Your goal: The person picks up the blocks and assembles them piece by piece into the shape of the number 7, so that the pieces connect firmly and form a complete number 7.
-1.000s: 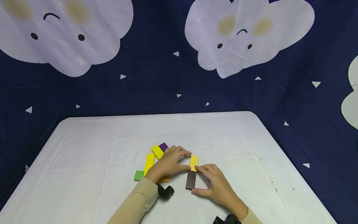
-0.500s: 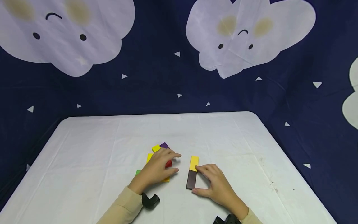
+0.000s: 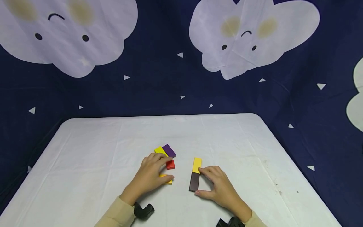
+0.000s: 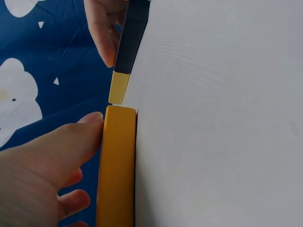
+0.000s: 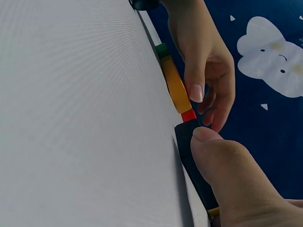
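My right hand point(image 3: 219, 186) holds a dark brown block point(image 3: 194, 182) on the white tabletop, thumb at its near end and index finger by its far end. A light yellow-orange block point(image 3: 197, 165) lies end to end beyond it. My left hand point(image 3: 148, 175) hovers over a loose group of blocks with fingers spread and relaxed. Its thumb is right at an orange block point(image 4: 117, 165). By its fingertips lie a red block point(image 3: 170, 165), a purple block point(image 3: 169, 150) and a bright yellow block point(image 3: 160, 150). The hand hides the rest of the group in the head view.
The white-covered table point(image 3: 93, 148) has rounded far corners. Behind it hangs a dark blue cloth point(image 3: 158, 91) with cloud faces. A green block point(image 5: 162, 49) shows past the orange one in the right wrist view. Each wrist wears a black device point(image 3: 144, 211).
My left hand has let go of the yellow-orange block and moved left, over the group of blocks. The purple and red blocks are now uncovered. My right hand has stayed in place.
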Motion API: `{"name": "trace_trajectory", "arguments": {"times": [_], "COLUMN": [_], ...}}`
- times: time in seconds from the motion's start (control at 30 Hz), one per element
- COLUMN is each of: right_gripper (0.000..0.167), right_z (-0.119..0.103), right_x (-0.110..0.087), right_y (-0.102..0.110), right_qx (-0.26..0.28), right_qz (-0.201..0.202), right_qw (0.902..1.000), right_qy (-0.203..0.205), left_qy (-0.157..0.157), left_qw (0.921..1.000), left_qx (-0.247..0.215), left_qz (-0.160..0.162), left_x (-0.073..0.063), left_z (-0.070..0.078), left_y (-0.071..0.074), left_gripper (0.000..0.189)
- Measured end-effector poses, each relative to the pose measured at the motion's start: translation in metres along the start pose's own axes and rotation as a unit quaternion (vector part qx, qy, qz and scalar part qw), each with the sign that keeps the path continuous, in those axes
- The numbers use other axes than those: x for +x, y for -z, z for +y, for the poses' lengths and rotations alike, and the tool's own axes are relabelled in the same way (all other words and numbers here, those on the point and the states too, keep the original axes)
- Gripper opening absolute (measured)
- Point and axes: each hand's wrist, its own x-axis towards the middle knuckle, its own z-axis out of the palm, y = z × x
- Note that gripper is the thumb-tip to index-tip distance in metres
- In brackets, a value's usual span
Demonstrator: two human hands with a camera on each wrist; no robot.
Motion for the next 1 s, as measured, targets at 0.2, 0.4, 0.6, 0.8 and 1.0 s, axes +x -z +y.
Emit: {"name": "trace_trajectory", "arguments": {"times": [0.2, 0.4, 0.6, 0.8, 1.0], "right_gripper": [0.079, 0.080, 0.080, 0.080, 0.080], "right_z": [0.000, 0.000, -0.001, 0.000, 0.001], "right_x": [0.000, 0.000, 0.000, 0.000, 0.000], "right_y": [0.000, 0.000, 0.001, 0.001, -0.001], "right_qx": [0.002, 0.002, 0.000, 0.001, 0.002], "right_qz": [0.001, 0.000, 0.000, 0.000, 0.001], "right_qw": [1.0000, 1.0000, 1.0000, 1.0000, 1.0000], "right_qy": [-0.001, -0.001, 0.000, -0.002, 0.001], "left_qy": [0.006, 0.021, 0.034, 0.039, 0.036], "left_qw": [0.9999, 0.9997, 0.9987, 0.9984, 0.9979], "left_qx": [0.002, -0.005, 0.001, 0.001, 0.011], "left_qz": [0.012, 0.009, 0.038, 0.041, 0.052], "left_x": [-0.008, -0.011, -0.008, -0.001, 0.005], "left_z": [-0.002, -0.005, -0.003, 0.002, 0.003], "left_y": [0.001, 0.001, -0.001, -0.004, -0.007], "left_gripper": [0.064, 0.063, 0.053, 0.047, 0.048]}}
